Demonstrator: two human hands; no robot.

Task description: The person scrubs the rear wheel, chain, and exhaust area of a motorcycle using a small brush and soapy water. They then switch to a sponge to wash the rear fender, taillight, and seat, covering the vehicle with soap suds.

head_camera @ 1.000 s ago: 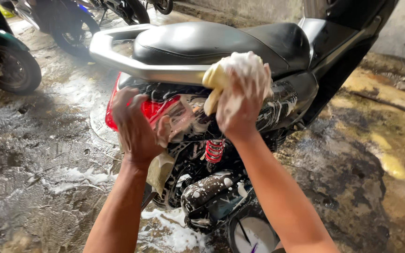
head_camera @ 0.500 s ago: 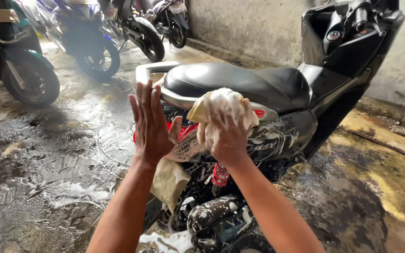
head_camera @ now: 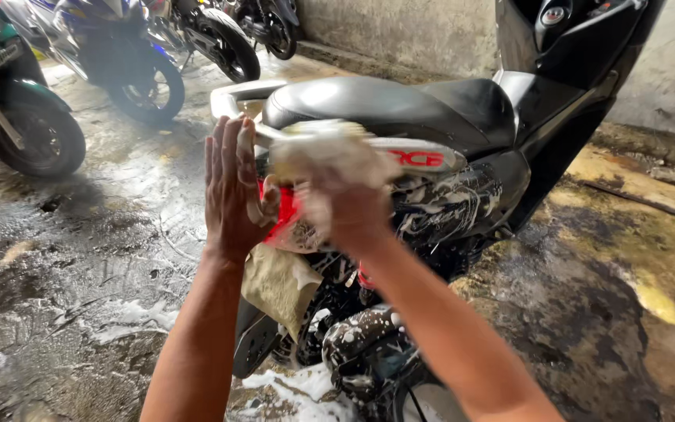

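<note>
A black scooter (head_camera: 462,187) stands in front of me, its rear side panel covered in soap foam. My right hand (head_camera: 345,207) is closed on a soapy yellow sponge (head_camera: 326,152) and presses it against the panel just below the silver grab rail (head_camera: 236,98). The hand and sponge are blurred. My left hand (head_camera: 232,191) is flat with fingers together and pointing up, beside the red tail light (head_camera: 287,215). A tan cloth (head_camera: 279,285) hangs below it over the rear wheel area.
The concrete floor (head_camera: 80,273) is wet with patches of foam. Other motorbikes (head_camera: 33,117) are parked at the upper left. A stained wall (head_camera: 400,31) runs behind the scooter. Foam also covers the exhaust (head_camera: 361,336) low down.
My right hand has slid the sponge left and slightly up along the side panel, uncovering red lettering on the rail. My left hand stays raised and flat near the tail light.
</note>
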